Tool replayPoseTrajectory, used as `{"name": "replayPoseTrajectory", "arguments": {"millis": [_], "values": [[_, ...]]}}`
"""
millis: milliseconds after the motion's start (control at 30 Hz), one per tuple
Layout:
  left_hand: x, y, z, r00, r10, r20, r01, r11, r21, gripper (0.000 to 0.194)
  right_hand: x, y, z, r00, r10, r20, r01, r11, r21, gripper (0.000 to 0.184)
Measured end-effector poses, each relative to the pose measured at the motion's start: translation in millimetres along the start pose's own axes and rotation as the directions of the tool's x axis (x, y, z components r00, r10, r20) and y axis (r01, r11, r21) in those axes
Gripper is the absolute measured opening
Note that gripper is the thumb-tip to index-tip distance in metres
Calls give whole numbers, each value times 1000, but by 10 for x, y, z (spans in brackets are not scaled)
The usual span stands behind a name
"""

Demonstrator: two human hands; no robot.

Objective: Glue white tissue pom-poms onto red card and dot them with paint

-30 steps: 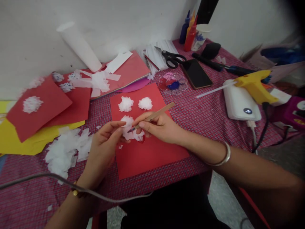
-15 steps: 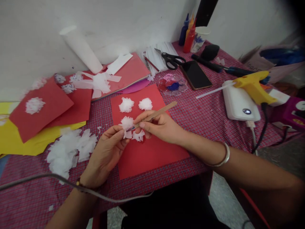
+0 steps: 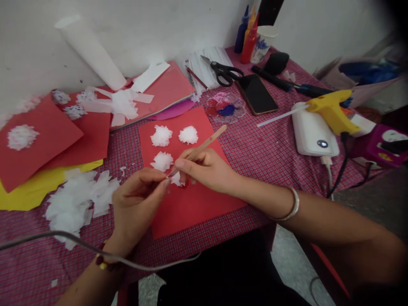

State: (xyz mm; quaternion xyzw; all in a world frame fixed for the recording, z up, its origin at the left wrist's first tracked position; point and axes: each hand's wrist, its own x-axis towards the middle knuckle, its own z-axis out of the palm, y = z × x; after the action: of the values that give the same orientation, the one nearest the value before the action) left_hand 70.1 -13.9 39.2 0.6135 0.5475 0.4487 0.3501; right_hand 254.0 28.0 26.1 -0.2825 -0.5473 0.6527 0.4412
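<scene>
My right hand is closed around a flat wooden craft stick, which slants down to the left. At the stick's lower tip, the thumb and fingertips of my left hand press together; what sits between them is too small to make out. Both hands hover over a red paper sheet. White ruffled tissue puffs lie on it: one at upper left, one at upper right, and one just above my left fingertips. A further white tissue tuft is partly hidden beneath my fingers, beside a glossy red spot.
Loose white tissue pieces are heaped at left, near red cards. Behind are scissors, a phone and a paint palette. A yellow glue gun rests on a white power bank. A cable crosses in front.
My left fingers have gone from a white tissue piece to a tight pinch at the stick's tip. The stick is held more steeply. The whole view has shifted slightly.
</scene>
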Motion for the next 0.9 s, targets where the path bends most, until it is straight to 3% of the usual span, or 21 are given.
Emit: {"name": "replayPoseTrajectory", "arguments": {"millis": [100, 233, 333, 433, 567, 633, 700, 767, 900], "values": [[35, 21, -29, 997, -66, 50, 69, 996, -61, 7, 15, -5, -3, 998, 60, 30, -64, 988, 144, 8], [68, 40, -54, 987, -125, 105, 135, 986, -95, 7, 51, 59, -33, 992, 123, 36, -128, 952, 278, 8], [114, -27, -123, 967, -102, 235, 123, 990, -74, 16, 82, 120, -89, 968, 246, 46, -244, 887, 393, 16], [223, -162, -223, 910, 19, 414, -31, 999, 21, 23, 99, 137, -164, 944, 327, 41, -311, 843, 440, 22], [396, -331, -263, 777, 211, 593, -371, 915, 160, 14, 95, 119, -228, 940, 341, 23, -321, 858, 402, 23], [461, -380, -232, 726, 267, 634, -457, 876, 154, 10, 86, 119, -236, 943, 331, 21, -316, 875, 367, 21], [506, -414, -188, 701, 277, 658, -477, 867, 143, 9, 75, 125, -232, 951, 309, 9, -296, 900, 320, 19], [532, -439, -151, 710, 254, 657, -461, 873, 161, 14, 60, 128, -218, 966, 259, -18, -247, 937, 248, 20], [544, -474, -98, 776, 182, 604, -404, 879, 253, 13, 22, 99, -160, 991, 124, -44, -125, 992, -9, 28]]}}
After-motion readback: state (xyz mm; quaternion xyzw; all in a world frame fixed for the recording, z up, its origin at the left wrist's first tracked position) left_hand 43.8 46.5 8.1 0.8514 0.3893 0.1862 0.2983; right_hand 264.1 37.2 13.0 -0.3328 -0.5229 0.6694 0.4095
